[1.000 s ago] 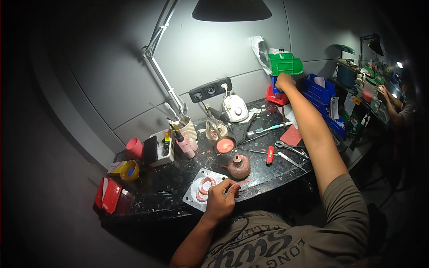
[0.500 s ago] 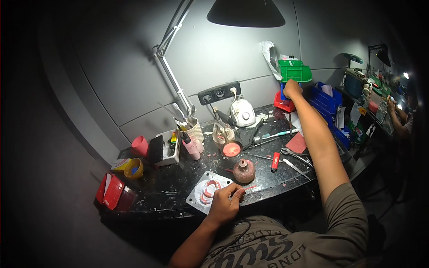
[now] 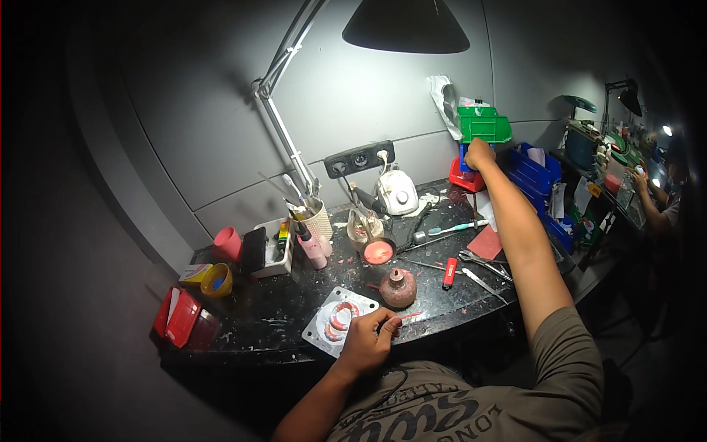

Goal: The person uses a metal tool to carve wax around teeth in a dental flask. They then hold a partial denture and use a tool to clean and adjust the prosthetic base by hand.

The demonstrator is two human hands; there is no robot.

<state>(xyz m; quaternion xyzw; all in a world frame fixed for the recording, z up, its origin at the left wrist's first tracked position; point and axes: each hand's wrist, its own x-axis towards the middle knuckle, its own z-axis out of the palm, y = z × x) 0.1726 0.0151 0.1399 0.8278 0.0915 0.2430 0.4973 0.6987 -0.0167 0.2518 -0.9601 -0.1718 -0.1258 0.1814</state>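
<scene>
Close to the table's front edge, my left hand (image 3: 368, 340) is closed, with a thin red wax-like strip (image 3: 409, 316) poking out from between thumb and fingers. Beside it lies a metal plate (image 3: 317, 333) carrying a red-and-white horseshoe-shaped dental piece (image 3: 340, 318). A round, reddish-stained spirit burner (image 3: 398, 291) stands just beyond this hand. My right arm stretches far forward; the right hand (image 3: 480, 153) is at a small blue bin (image 3: 465, 156), below a green bin (image 3: 484, 127) and above a red bin (image 3: 464, 177). Its fingertips are hidden there.
Around the burner lie a red lighter (image 3: 450, 272), a knife (image 3: 484, 286), pliers (image 3: 486, 265), a toothbrush (image 3: 456, 229) and a pan of pink wax (image 3: 378, 252). A pink bottle (image 3: 312, 250) and yellow bowl (image 3: 217, 280) stand left. A lamp (image 3: 405, 26) hangs overhead; another person's hand (image 3: 639, 179) shows far right.
The view has shifted slightly. My right hand stays at the stacked bins, and my left hand keeps hold of the red strip near the metal plate.
</scene>
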